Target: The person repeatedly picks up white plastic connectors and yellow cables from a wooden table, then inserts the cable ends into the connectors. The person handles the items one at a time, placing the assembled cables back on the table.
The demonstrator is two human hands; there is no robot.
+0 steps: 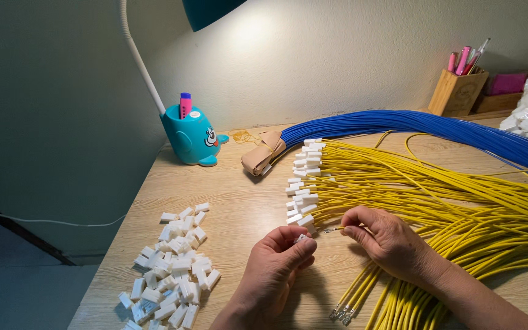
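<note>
Near the surface's (239,208) front edge, a housing (301,238) is pinched in left-hand fingers (288,247) and a wire (332,230) in right-hand fingers (352,225), tips aligned for mating.

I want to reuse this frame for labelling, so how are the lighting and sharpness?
Head view: the desk lamp casts a bright patch on the wall; left side falls into shadow; the hands throw soft shadows on the table; yellow wires and white connectors look sharp; edges bow slightly.
</note>
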